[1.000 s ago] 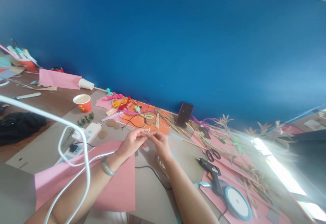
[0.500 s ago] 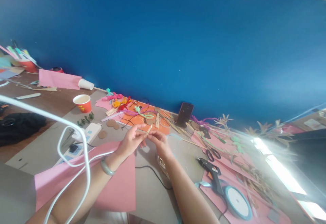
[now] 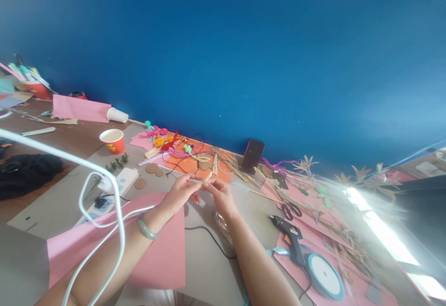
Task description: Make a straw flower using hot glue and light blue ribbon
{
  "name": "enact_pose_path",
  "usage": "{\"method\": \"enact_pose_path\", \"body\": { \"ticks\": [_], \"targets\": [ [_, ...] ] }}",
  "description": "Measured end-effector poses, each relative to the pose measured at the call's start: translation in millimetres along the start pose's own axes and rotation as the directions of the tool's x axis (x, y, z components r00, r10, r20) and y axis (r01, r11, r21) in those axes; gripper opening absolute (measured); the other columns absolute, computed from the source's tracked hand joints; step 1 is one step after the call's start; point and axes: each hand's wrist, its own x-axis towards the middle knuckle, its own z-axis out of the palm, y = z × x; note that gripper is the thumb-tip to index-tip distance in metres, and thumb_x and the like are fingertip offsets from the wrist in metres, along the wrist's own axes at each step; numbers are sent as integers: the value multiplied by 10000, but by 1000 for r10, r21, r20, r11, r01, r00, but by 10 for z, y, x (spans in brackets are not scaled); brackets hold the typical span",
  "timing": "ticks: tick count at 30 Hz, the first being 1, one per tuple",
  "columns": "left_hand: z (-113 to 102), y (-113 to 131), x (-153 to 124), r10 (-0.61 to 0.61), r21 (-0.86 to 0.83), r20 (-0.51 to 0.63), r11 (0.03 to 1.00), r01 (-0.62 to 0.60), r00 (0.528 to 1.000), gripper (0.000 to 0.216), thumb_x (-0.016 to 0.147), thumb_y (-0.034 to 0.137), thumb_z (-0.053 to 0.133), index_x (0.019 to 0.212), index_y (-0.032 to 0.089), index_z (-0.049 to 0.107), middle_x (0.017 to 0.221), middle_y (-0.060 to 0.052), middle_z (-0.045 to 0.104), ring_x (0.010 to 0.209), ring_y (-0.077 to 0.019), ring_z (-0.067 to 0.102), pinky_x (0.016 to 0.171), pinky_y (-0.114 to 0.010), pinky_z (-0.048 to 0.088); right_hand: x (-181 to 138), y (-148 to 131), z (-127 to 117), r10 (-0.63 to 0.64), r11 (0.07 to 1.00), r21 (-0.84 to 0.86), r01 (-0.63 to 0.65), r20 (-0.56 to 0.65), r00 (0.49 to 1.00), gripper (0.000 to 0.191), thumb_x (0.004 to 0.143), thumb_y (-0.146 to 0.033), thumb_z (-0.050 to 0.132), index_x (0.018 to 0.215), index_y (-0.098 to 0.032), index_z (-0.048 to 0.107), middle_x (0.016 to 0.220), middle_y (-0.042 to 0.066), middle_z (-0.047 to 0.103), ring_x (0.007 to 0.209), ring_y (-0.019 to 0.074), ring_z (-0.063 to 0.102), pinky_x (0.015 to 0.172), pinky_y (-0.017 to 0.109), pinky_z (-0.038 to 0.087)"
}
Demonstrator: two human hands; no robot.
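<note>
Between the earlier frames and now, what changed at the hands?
The pale strip pinched between left hand and right hand has swung up, its tip now raised toward the wall. Both hands keep their grip; glue gun and red cup unmoved.

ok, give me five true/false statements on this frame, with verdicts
1. The left hand and right hand both pinch a thin pale strip. True.
2. The black hot-glue gun is in the right hand. False: the black hot-glue gun lies on the table, untouched.
3. The red paper cup stands upright. True.
4. The dark phone lies flat on the table. False: the dark phone leans against the blue wall.
5. A pale green bangle circles the left wrist. True.
</note>
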Motion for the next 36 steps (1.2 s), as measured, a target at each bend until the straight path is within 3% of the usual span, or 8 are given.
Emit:
{"method": "enact_pose_path", "body": {
  "ticks": [4,12,21,26,36],
  "targets": [
    [-12,-15,0,-93,-37,27,995,94,995,315,803,421,612,891,119,626,844,-93,700,495,-92,600,453,-200,449,16,30,-10,-17,1000,0,17,-59,998,186,679,-344,769,667,-203,648,667,-17,633,640,137,560,703,281,451],
    [10,-52,-2,-124,-66,31,990,126,992,287,749,411,683,770,127,647,776,-64,693,482,-80,568,447,-194,422,26,60,-24,-18,1000,15,20,-70,997,186,676,-341,768,651,-204,644,646,-31,606,615,120,521,682,267,423],
    [17,-109,16,-103,-90,-11,991,102,995,285,715,394,722,752,121,648,746,-64,689,471,-76,551,443,-192,413,6,41,23,1,999,49,4,-93,996,240,661,-352,765,632,-195,586,601,-49,549,586,109,488,647,251,402],
    [28,-127,16,-34,-65,-35,997,32,999,284,706,388,728,738,115,658,737,-68,688,476,-87,556,450,-204,433,3,53,43,0,999,46,4,-78,997,262,666,-372,754,662,-205,552,583,-52,528,570,118,485,622,255,405],
    [34,-66,0,43,-26,-40,999,-44,998,270,723,376,710,734,112,654,678,-47,668,469,-86,543,450,-204,425,39,119,-63,5,1000,9,-5,-24,1000,199,710,-357,727,646,-190,640,609,-34,584,609,120,504,665,262,394]
  ]
}}
